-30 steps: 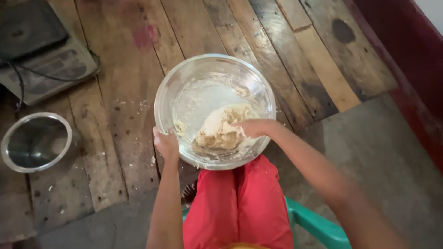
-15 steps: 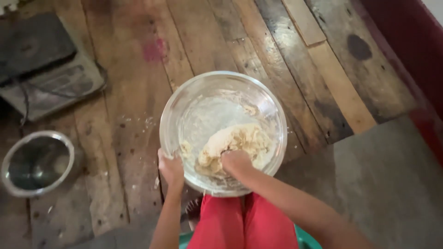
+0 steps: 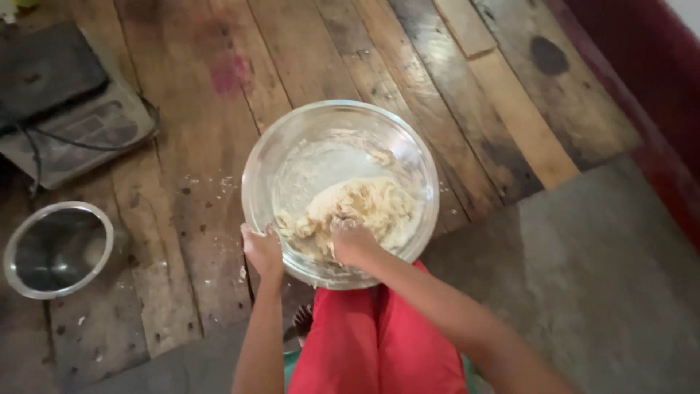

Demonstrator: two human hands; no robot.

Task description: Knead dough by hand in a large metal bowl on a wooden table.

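Pressing down into the dough (image 3: 357, 208), the right hand (image 3: 352, 243) sits inside the bowl (image 3: 292, 138) at its near side; its fingers are curled into a loose fist and sunk into the near edge of the pale, shaggy mass, though how much of it they actually grasp cannot be told, since the knuckles hide the fingertips. The left hand (image 3: 262, 250) is at the bowl's near-left rim; its fingers are bent over the edge and closed on the rim, with the thumb side toward the outer wall. The bowl is clear and round, standing on the plank floor (image 3: 219, 109) just beyond the person's knees; its inner wall is smeared with flour, and the dough lies in the near half of the bottom, touching the near wall. Red trousers (image 3: 379, 343) fill the lower middle of the view, with the bowl's near edge just above them; a bit of green seat (image 3: 290, 361) shows beside them. A smaller metal bowl (image 3: 58, 249) stands well apart to the left on the planks; farther up on the left lies a flat grey scale (image 3: 80, 131) with a dark cord trailing across it. Specks of flour dot the planks left of the bowl; to the right the planks give way to a grey mat (image 3: 583, 277).
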